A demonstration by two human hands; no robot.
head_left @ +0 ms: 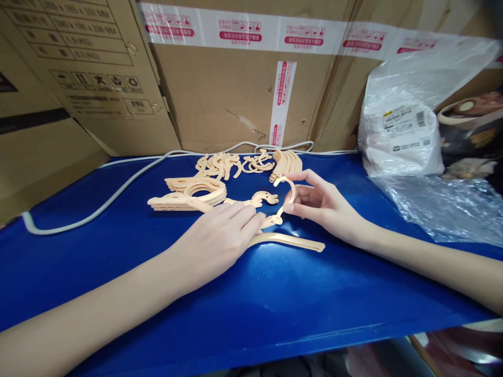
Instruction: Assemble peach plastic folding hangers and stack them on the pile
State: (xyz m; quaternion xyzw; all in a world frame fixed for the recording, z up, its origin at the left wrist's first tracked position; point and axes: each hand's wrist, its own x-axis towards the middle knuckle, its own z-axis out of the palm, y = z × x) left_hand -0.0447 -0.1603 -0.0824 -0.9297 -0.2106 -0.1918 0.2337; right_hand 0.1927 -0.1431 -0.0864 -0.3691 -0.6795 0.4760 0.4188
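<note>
In the middle of the blue table my left hand (226, 230) is closed over a beige plastic hanger piece; its fingers hide most of it. A long hanger arm (288, 240) sticks out to the right from under that hand. My right hand (322, 201) pinches a curved beige hanger hook (291, 195) between thumb and fingers. The hook's lower end meets the joint piece (272, 221) near my left fingertips; I cannot tell whether they are joined. A small hook-shaped part (264, 198) shows just behind.
Folded beige hangers (188, 195) are stacked at left. Behind lie a heap of loose hooks (220, 166) and a row of curved arms (288, 163). A white cable (129, 184) crosses the back of the blue table (157, 314). Cardboard boxes (236, 94) and a plastic bag (401, 131) border it.
</note>
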